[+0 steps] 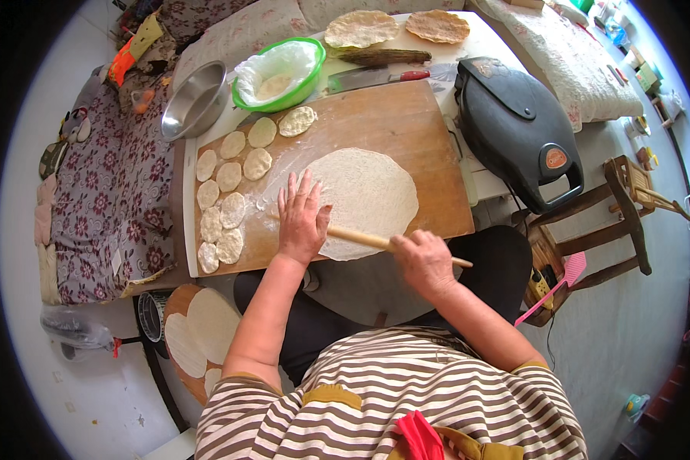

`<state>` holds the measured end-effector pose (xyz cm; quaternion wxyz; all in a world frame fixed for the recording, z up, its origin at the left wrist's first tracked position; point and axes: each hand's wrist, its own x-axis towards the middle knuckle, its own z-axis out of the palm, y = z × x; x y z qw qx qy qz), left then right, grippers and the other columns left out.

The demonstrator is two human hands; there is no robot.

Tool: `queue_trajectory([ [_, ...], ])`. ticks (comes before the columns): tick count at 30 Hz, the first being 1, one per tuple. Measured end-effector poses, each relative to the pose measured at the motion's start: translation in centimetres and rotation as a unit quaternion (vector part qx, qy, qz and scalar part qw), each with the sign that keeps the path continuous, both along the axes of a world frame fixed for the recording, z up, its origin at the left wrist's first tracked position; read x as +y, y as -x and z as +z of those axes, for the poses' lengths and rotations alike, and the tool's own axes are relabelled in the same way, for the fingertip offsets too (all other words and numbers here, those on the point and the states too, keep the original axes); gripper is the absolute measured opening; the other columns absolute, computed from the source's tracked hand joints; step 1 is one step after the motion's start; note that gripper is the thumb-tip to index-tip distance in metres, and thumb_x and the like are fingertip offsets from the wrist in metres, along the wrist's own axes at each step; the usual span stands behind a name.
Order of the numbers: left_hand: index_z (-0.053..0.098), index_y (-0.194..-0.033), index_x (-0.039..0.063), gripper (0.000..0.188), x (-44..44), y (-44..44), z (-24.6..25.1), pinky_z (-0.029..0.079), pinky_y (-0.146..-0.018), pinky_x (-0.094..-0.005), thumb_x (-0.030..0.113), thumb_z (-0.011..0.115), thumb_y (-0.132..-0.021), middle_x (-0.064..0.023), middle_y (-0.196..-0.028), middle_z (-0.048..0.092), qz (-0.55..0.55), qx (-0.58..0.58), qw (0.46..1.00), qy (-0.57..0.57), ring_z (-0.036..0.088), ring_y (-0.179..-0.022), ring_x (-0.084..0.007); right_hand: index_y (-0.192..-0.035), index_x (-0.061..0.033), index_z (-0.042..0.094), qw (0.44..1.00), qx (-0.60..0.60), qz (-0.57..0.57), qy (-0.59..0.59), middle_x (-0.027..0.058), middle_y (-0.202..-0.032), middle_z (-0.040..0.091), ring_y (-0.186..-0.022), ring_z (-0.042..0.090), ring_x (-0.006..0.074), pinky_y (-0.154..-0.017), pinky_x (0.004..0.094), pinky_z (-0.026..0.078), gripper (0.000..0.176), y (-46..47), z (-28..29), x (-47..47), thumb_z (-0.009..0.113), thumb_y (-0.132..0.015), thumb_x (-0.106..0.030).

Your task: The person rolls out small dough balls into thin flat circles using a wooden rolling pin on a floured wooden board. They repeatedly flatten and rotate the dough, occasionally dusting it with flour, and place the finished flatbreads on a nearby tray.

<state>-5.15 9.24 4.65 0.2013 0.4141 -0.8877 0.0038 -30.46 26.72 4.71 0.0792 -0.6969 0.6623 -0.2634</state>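
A large thin round of rolled dough lies on the wooden board, its near edge hanging slightly over the board's front edge. My right hand grips a slim wooden rolling pin near its right end. The pin slants across the lower part of the dough. My left hand is stretched flat over the pin's left part, fingers extended at the dough's left edge, and hides that stretch of pin. Several small floured dough discs sit along the board's left side.
Behind the board are a steel bowl, a green plastic-lined basin, a red-handled cleaver and two cooked flatbreads. A black electric griddle stands at right. Low at left, a round board bears rolled dough sheets.
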Motion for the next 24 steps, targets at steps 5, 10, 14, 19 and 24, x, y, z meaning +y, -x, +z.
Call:
queue_trajectory([
  [5,0.055,-0.154,0.008,0.062,-4.3,6.3,-1.3,0.015,-0.131,-0.0588,0.051,0.042,-0.112,-0.0122,-0.173,0.035,-0.049,-0.066,0.994,-0.069,0.023,-0.162,-0.0413,-0.113,-0.0153,0.074,0.989,0.003,-0.116,0.087,0.0085,-0.095,0.060,-0.093,0.061,0.0313,-0.081,0.0450,0.052,0.027,4.8,-1.1,-3.6,0.076,-0.086,-0.014],
  [10,0.034,-0.168,0.013,0.071,-8.8,16.5,-4.1,0.007,-0.133,-0.0549,0.057,0.035,-0.112,-0.0102,-0.178,0.023,0.015,-0.074,0.991,-0.108,0.013,-0.165,-0.0366,-0.125,-0.0135,0.076,0.988,0.034,-0.140,0.059,0.0093,-0.099,0.061,-0.097,0.061,0.0319,-0.085,0.0449,0.052,0.035,8.2,-2.0,-5.1,0.078,-0.091,-0.023],
  [14,0.030,-0.170,0.015,0.073,-12.4,21.9,-2.7,0.005,-0.134,-0.0543,0.058,0.033,-0.111,-0.0102,-0.179,0.020,0.069,-0.096,0.979,-0.169,0.010,-0.166,-0.0360,-0.127,-0.0129,0.074,0.986,0.069,-0.139,0.057,0.0095,-0.099,0.062,-0.099,0.062,0.0320,-0.087,0.0447,0.051,0.037,10.0,-1.9,-7.5,0.077,-0.092,-0.024],
  [19,0.037,-0.167,0.012,0.070,-11.9,17.6,-3.1,0.008,-0.132,-0.0580,0.055,0.037,-0.111,-0.0104,-0.177,0.026,-0.007,-0.004,0.994,-0.108,0.017,-0.164,-0.0393,-0.129,-0.0126,0.072,0.995,0.035,-0.087,0.036,0.0085,-0.103,0.062,-0.101,0.061,0.0315,-0.089,0.0446,0.051,0.038,10.2,-0.9,-7.2,0.075,-0.091,-0.019],
  [24,0.041,-0.166,0.023,0.064,-7.7,11.6,-4.2,0.010,-0.131,-0.0622,0.054,0.041,-0.110,-0.0098,-0.177,0.026,0.022,-0.084,0.993,-0.084,0.017,-0.164,-0.0409,-0.129,-0.0118,0.074,0.997,0.063,-0.031,0.037,0.0070,-0.106,0.062,-0.104,0.060,0.0299,-0.093,0.0416,0.051,0.038,8.2,-1.8,-7.3,0.074,-0.091,-0.015],
])
